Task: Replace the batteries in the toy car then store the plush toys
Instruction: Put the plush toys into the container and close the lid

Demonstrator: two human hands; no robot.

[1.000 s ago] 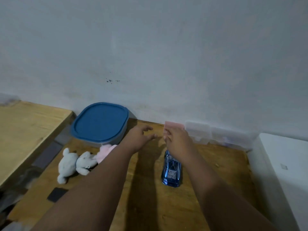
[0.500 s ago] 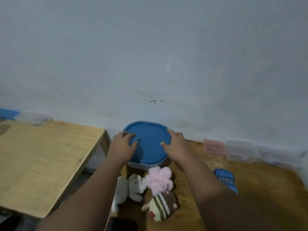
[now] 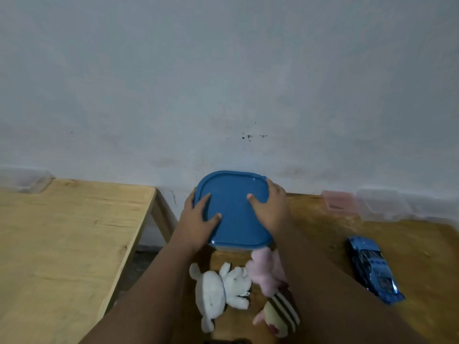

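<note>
A clear container with a blue lid (image 3: 231, 214) stands against the wall on the darker wooden table (image 3: 409, 244). My left hand (image 3: 198, 219) grips the lid's left edge, thumb on top. My right hand (image 3: 272, 207) grips its right edge. In front of the container lie a white plush (image 3: 221, 289), a pink plush (image 3: 263, 269) and a striped plush (image 3: 280, 316), partly under my right forearm. The blue toy car (image 3: 372, 269) sits on its wheels to the right.
A lighter wooden table (image 3: 62, 244) stands to the left, with a gap between the two tables. A pink box (image 3: 339, 199) and clear plastic boxes (image 3: 387, 204) line the wall at the right. Another clear box (image 3: 27, 178) sits far left.
My hands left the pink box and the car and moved left onto the blue lid. My view has swung left and the hands have settled further along the lid's edges.
</note>
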